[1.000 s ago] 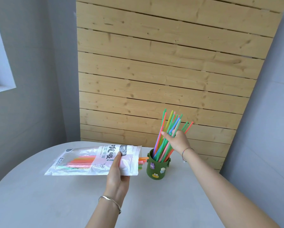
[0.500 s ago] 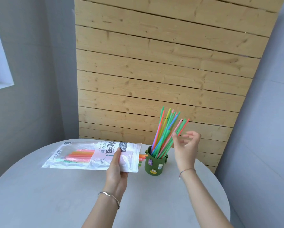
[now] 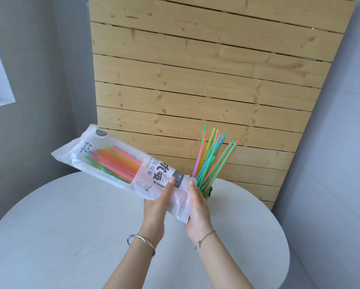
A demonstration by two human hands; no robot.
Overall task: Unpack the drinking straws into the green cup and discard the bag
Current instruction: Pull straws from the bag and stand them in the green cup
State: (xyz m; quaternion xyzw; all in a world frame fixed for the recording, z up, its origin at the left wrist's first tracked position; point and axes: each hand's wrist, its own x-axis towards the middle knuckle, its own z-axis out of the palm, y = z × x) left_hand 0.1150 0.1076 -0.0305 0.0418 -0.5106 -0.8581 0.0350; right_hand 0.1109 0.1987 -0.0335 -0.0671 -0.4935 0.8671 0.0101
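**Straws (image 3: 116, 161) left in the bag (image 3: 154, 178), another bunch to pull**

Head view: I am midway through the unpacking. A bundle of loose straws (image 3: 212, 159) already stands fanned out in the green cup (image 3: 208, 191) at the far side of the round worktop (image 3: 70, 226). The cup is mostly hidden behind my right hand (image 3: 199, 209) and the bag's near end. Orange, pink and green ones still lie inside the bag, toward its raised far end, so it is not ready to discard.

I hold the bag in the air above the worktop. It is tilted, with the far end up and to the left and the near end down between my hands. My left hand (image 3: 156, 207) grips it from the left with the thumb laid on the printed front; the fingers are behind the plastic, out of sight. My right hand clasps the near end from the right with the thumb along the edge, and its fingers are likewise hidden. Both hands are closed narrowly on the thin film.

Next, I judge, one hand must steady the bag while the other draws out the remaining bunch. That bunch then goes to the cup without knocking the straws already standing there.
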